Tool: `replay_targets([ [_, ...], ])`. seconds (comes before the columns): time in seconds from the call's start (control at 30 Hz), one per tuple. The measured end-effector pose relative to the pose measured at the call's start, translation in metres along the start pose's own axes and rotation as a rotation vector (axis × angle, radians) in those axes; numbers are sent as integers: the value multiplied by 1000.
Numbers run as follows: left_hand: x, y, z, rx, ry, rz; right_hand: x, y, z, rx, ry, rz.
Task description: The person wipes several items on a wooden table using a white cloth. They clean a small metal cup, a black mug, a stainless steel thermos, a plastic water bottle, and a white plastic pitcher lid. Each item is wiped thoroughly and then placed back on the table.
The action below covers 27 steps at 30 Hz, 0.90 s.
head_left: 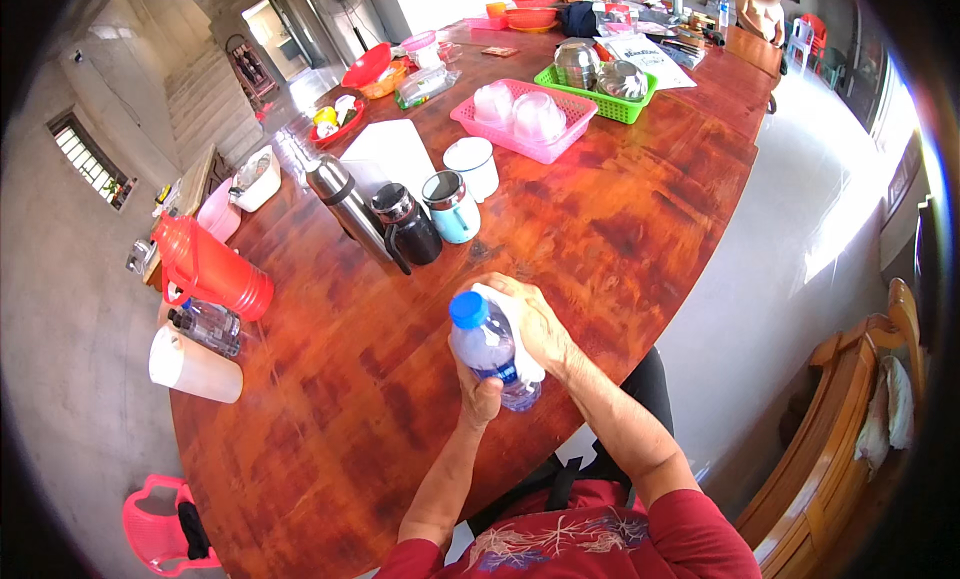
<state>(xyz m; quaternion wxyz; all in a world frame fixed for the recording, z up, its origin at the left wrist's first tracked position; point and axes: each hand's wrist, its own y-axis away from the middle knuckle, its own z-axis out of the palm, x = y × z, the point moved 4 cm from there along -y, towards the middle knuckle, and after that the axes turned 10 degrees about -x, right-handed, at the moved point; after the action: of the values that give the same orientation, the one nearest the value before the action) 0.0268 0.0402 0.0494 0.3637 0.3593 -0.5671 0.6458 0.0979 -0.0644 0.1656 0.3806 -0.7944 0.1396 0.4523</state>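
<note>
A clear plastic bottle with a blue cap is held up over the near part of the wooden table. My left hand grips it from the left side, thumb across its lower part. Against its right side my right hand presses a white cloth, fingers bent over the cloth near the bottle's shoulder. Beyond my hands stand a black mug with a lid, a light-blue cup, a white enamel mug and a steel thermos.
At the left edge are a red thermos jug, a dark-tinted bottle and a white pitcher. A pink basket and a green basket hold bowls. A wooden bench stands at right; another person sits far off.
</note>
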Motion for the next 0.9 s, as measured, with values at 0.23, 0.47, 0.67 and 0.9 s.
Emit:
replay_targets([
  [0.23,8,-8,-5,90,-111,-31,38,56,26,181,376,155],
  [0.47,33,-18,-2,113,-192,43,59,104,41,396,178,369],
  [0.67,37,-17,2,88,-121,36,-23,31,-1,628,116,51],
  [0.9,36,-9,1,94,-146,129,-19,-22,2,99,-11,-75],
])
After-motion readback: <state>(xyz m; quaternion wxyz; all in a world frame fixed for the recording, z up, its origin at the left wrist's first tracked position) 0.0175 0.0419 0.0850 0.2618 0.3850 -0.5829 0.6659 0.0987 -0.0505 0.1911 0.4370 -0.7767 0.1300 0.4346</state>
